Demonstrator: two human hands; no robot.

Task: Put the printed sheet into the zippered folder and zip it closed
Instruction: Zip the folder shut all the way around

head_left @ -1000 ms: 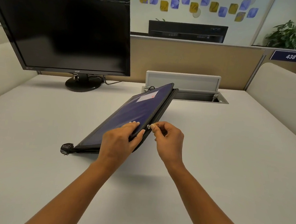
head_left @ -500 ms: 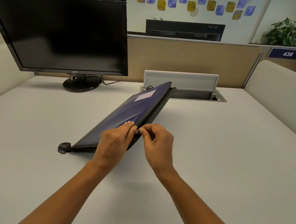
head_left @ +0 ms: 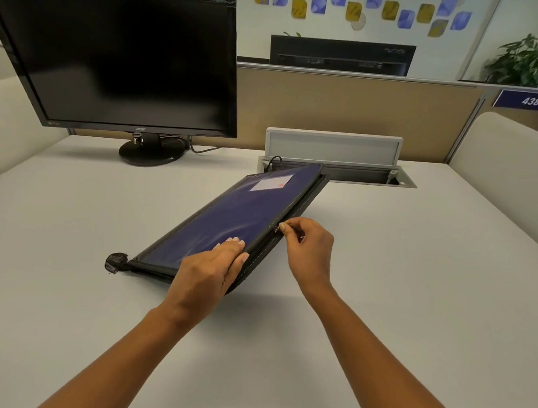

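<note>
The zippered folder [head_left: 228, 223], dark blue with black edging and a pale label near its far corner, rests on the desk with its right edge tilted up. My left hand [head_left: 207, 274] grips its near right corner, fingers on top and thumb on the edge. Just to the right, my right hand [head_left: 309, 251] pinches the metal zipper pull [head_left: 277, 228] partway along the raised right edge. The printed sheet is not visible.
A black monitor [head_left: 119, 56] stands at the back left on the grey desk [head_left: 415, 277]. An open cable hatch [head_left: 359, 175] lies just behind the folder. Padded dividers flank both sides, and a small black strap end [head_left: 115, 261] sticks out at the folder's left corner.
My right hand has slid the zipper pull away from me along the folder's right edge, after first coming close to my left hand. My left hand has stayed on the corner.
</note>
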